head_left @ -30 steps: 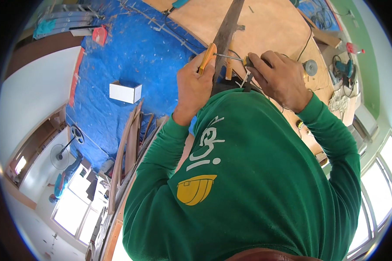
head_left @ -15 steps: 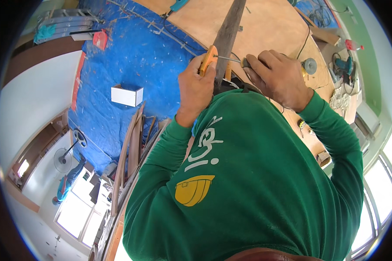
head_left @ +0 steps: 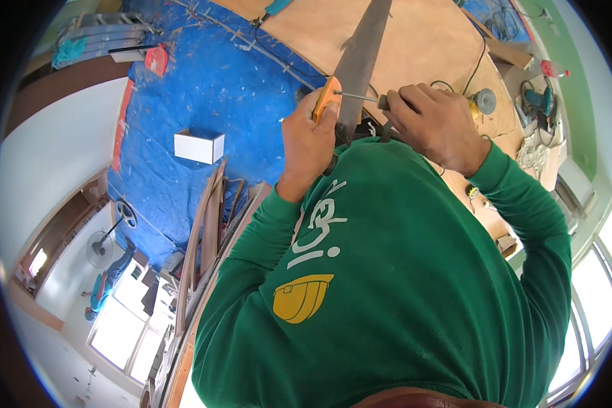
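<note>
My left hand (head_left: pixel 306 139) is closed around the orange handle (head_left: pixel 328 97) of a handsaw, the thumb pressed along it. The saw's grey blade (head_left: pixel 364 58) points away from me, over the plywood. From the right, my right hand (head_left: pixel 436 124) grips the dark handle of a screwdriver (head_left: pixel 358 96) with bent fingers. Its thin metal shaft runs level to the left, and the tip meets the side of the orange handle. The fastener under the tip is too small to make out.
A plywood sheet (head_left: pixel 306 28) lies ahead, with a tool with a round disc (head_left: pixel 485 102) and cords to the right. On the left, a white box (head_left: pixel 199 147) stands on a blue tarp (head_left: pixel 245 129). Long boards (head_left: pixel 200 231) lean nearby; a person (head_left: pixel 100 292) is farther off.
The saw blade has turned, showing more of its broad face, and its far end has shifted right. My right fingers have changed their hold on the screwdriver; its tip stays at the handle.
</note>
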The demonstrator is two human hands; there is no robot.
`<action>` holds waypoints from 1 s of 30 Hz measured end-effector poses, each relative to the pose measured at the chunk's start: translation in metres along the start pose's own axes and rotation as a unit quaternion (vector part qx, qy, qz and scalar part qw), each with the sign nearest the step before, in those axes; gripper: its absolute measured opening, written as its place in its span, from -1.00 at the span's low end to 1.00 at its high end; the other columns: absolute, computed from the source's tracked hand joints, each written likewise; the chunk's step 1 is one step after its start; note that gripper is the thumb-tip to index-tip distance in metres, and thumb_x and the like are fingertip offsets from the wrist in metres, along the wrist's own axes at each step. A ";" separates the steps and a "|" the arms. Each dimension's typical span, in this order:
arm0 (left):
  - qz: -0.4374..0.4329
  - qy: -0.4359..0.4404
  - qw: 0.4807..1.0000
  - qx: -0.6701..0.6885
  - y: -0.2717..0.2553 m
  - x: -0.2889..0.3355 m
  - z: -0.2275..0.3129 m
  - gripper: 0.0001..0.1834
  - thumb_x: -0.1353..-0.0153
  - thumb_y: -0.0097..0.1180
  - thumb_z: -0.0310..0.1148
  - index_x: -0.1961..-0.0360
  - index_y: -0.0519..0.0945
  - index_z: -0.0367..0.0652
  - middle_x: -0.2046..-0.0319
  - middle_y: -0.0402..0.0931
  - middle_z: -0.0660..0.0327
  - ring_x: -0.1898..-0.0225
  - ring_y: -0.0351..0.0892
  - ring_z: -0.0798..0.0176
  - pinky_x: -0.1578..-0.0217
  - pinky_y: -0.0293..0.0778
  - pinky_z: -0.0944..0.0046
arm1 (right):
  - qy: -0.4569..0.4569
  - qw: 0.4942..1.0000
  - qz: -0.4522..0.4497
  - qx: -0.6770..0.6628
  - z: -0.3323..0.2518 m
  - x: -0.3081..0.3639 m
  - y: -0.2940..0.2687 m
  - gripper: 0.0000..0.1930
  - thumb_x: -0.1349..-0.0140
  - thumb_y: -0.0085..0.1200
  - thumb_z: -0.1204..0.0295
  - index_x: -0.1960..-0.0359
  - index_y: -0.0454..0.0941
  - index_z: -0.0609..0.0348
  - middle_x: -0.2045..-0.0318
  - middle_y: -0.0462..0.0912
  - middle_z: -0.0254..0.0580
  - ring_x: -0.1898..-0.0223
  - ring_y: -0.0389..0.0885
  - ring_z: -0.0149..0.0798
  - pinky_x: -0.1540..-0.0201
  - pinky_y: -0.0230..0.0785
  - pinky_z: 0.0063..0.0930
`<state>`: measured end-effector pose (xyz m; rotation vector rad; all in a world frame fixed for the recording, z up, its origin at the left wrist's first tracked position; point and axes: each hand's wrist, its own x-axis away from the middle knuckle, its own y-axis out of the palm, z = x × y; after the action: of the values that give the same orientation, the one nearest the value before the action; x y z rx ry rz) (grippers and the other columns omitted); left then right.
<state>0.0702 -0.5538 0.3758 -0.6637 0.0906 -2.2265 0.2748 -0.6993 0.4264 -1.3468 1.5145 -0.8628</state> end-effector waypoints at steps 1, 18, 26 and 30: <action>-0.007 0.012 1.000 -0.017 -0.001 0.001 0.001 -0.63 -0.52 0.23 -0.35 -0.23 0.74 -0.30 0.26 0.74 0.18 0.24 0.62 0.38 0.16 0.57 0.28 | -0.025 0.999 -0.004 0.032 0.000 0.001 -0.002 -0.70 -0.19 0.32 0.38 0.10 0.62 0.26 0.32 0.62 -0.16 0.38 0.71 -0.12 0.37 0.56 -0.17; -0.016 0.064 0.998 0.023 0.005 -0.018 -0.008 -0.60 -0.54 0.29 -0.29 -0.25 0.75 -0.30 0.28 0.72 0.27 0.54 0.49 0.52 0.53 0.42 0.40 | 0.247 0.938 -0.039 -0.239 0.004 -0.024 -0.009 -0.66 -0.23 0.36 0.30 0.08 0.68 0.28 0.39 0.74 -0.13 0.40 0.74 -0.15 0.39 0.52 -0.23; -0.103 -0.031 0.986 0.131 -0.001 -0.024 -0.005 -0.55 -0.44 0.33 -0.42 -0.29 0.72 -0.38 0.14 0.76 0.22 0.31 0.64 0.46 0.27 0.57 0.41 | -0.083 0.989 -0.087 0.083 0.019 -0.020 -0.033 -0.53 -0.10 0.34 0.28 -0.02 0.64 0.26 0.27 0.65 -0.17 0.30 0.75 -0.10 0.36 0.59 -0.16; -0.105 -0.017 0.989 0.099 0.003 -0.017 0.003 -0.54 -0.45 0.31 -0.43 -0.31 0.70 -0.40 0.05 0.77 0.19 0.07 0.68 0.42 0.01 0.61 0.36 | -0.125 0.983 -0.093 0.102 0.018 -0.018 -0.037 -0.56 -0.13 0.33 0.26 0.01 0.62 0.27 0.30 0.63 -0.14 0.33 0.75 -0.10 0.38 0.58 -0.15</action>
<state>0.0832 -0.5430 0.3704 -0.6255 -0.2246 -2.3854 0.3046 -0.6864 0.4570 -1.4017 1.0908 -0.9013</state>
